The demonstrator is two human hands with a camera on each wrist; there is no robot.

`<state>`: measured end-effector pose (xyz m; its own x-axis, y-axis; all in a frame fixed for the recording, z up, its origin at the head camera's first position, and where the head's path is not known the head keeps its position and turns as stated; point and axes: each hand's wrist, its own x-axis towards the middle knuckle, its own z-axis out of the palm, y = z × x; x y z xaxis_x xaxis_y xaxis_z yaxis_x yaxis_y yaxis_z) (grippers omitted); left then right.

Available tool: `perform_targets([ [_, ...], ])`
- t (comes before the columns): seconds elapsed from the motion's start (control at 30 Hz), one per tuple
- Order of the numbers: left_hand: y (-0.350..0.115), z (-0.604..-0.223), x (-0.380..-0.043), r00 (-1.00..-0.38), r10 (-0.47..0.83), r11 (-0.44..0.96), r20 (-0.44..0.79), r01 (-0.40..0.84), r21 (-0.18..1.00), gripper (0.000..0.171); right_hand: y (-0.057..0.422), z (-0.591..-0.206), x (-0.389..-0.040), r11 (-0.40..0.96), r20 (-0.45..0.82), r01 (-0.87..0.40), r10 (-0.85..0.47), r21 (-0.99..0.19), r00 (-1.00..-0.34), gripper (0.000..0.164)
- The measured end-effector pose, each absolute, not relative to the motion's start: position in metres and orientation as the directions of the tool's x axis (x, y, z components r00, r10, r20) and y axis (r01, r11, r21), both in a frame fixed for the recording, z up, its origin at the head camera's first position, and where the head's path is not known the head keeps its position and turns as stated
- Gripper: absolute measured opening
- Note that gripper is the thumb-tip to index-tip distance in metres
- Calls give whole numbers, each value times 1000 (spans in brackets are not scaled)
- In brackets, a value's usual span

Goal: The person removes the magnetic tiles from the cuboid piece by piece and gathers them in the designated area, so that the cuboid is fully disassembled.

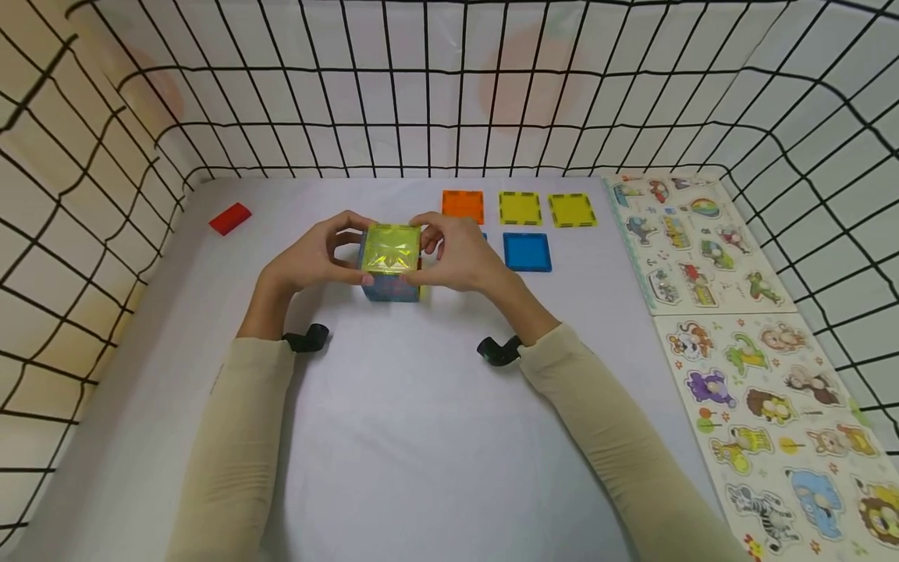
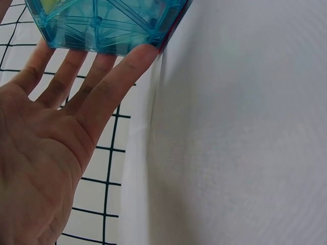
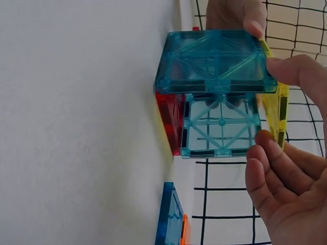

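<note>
Between both hands stands a box of magnetic tiles. Its top is a yellow magnetic tile (image 1: 392,248), its front a teal magnetic tile (image 1: 393,290), and its bottom a red magnetic tile (image 3: 171,122). The side facing the right hand has no tile, so the inside shows in the right wrist view. My left hand (image 1: 309,254) holds the box's left end, thumb at the front corner, fingers at the far edge. At the other end, my right hand (image 1: 460,254) pinches the yellow tile, thumb on the near corner and a fingertip at the far one.
Right of the box lie an orange tile (image 1: 463,206), two yellow tiles (image 1: 520,208) and a blue tile (image 1: 527,252); another blue one is mostly hidden by the right hand. A red piece (image 1: 230,218) lies far left. Picture boards (image 1: 702,242) line the right; black wire mesh (image 1: 428,94) surrounds the table.
</note>
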<state>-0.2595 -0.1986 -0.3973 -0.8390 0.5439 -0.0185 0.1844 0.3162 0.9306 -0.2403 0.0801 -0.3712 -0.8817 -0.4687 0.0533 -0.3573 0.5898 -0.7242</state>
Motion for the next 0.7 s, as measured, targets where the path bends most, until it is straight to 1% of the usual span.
perform_targets([
  [0.17,-198,-398,-260,-841,540,324,-27,178,929,77,91,-367,-239,580,109,-370,-434,-725,-894,80],
  [0.37,-201,-399,-262,-836,549,311,-22,180,933,80,118,-363,-243,567,161,-392,-414,-724,-896,76],
  [0.47,-203,-401,-262,-834,552,300,-22,174,938,79,137,-360,-245,584,165,-391,-402,-711,-901,75],
  [0.7,-207,-399,-261,-841,540,338,-30,184,923,75,188,-354,-248,634,151,-345,-340,-692,-928,76],
])
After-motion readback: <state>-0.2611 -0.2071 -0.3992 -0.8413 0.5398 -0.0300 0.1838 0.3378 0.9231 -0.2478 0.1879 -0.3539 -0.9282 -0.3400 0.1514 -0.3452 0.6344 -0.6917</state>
